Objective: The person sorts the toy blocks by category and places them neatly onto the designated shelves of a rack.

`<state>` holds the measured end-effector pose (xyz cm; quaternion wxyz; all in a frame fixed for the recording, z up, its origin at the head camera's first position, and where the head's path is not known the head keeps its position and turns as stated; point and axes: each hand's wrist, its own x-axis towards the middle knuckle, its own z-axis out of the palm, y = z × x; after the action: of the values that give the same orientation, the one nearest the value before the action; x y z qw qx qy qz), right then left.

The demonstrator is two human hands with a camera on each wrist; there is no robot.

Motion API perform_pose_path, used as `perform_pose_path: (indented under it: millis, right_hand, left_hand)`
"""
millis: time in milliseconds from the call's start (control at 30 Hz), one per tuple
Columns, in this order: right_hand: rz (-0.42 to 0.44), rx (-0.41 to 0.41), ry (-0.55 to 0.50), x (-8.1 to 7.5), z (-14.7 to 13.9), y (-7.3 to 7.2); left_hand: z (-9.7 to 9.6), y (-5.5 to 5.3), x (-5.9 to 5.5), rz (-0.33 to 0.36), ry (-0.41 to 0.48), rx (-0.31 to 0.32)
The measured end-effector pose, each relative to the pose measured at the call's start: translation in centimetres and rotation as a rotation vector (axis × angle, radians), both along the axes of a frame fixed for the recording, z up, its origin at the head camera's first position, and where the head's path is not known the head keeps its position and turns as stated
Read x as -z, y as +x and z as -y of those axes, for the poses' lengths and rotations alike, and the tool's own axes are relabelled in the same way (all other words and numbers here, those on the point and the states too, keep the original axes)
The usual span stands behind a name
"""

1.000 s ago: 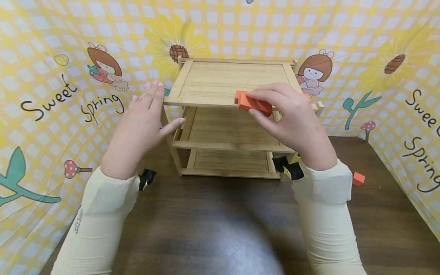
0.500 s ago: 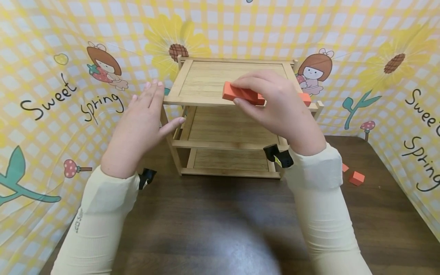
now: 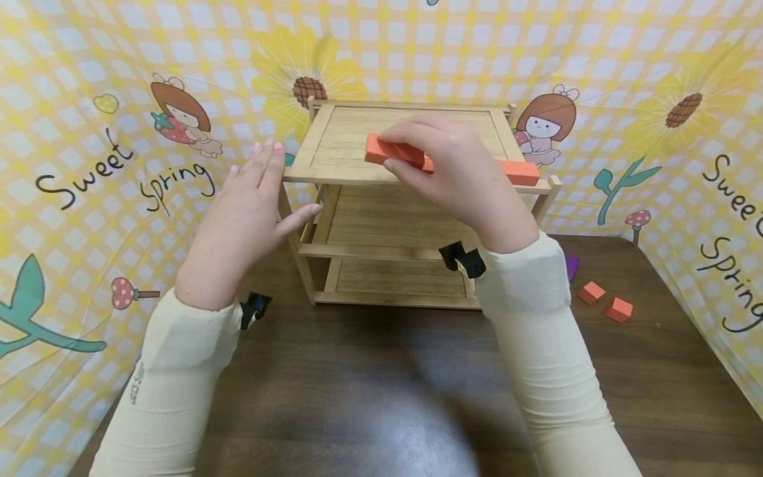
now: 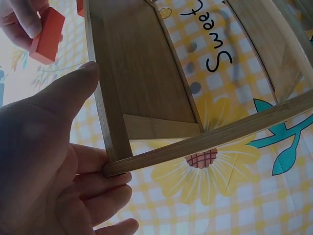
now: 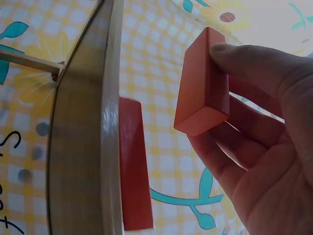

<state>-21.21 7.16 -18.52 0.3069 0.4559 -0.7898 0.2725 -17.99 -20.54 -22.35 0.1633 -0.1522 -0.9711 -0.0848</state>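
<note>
My right hand (image 3: 453,165) pinches an orange rectangular block (image 3: 393,151) between thumb and fingers. In the right wrist view the held block (image 5: 203,88) is apart from the shelf, above its top board. Another orange block (image 3: 521,172) lies along the front right edge of the wooden shelf rack's top board (image 3: 340,136); my right hand partly hides it from the head camera. My left hand (image 3: 238,225) is at the rack's front left corner, fingers straight and thumb spread. In the left wrist view, its fingers (image 4: 105,188) touch the corner post.
Two small orange blocks, one nearer the rack (image 3: 591,293) and one farther right (image 3: 618,309), lie on the dark wooden surface (image 3: 357,384). A purple piece (image 3: 571,266) is partly hidden by my right sleeve. Checked cloth (image 3: 417,53) hangs behind and at both sides.
My right hand has carried the held block leftward and slightly up over the top board, turning it. More of the lying block, the small blocks and purple piece shows. My left hand stays put.
</note>
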Motion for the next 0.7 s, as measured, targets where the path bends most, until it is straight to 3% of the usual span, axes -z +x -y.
perform_pose_path:
  millis: [700]
  right_hand:
    - [0.090,0.089,0.182,0.2,4.5,-0.3]
  left_hand:
    - [0.1,0.1,0.0,-0.028,0.007,0.010]
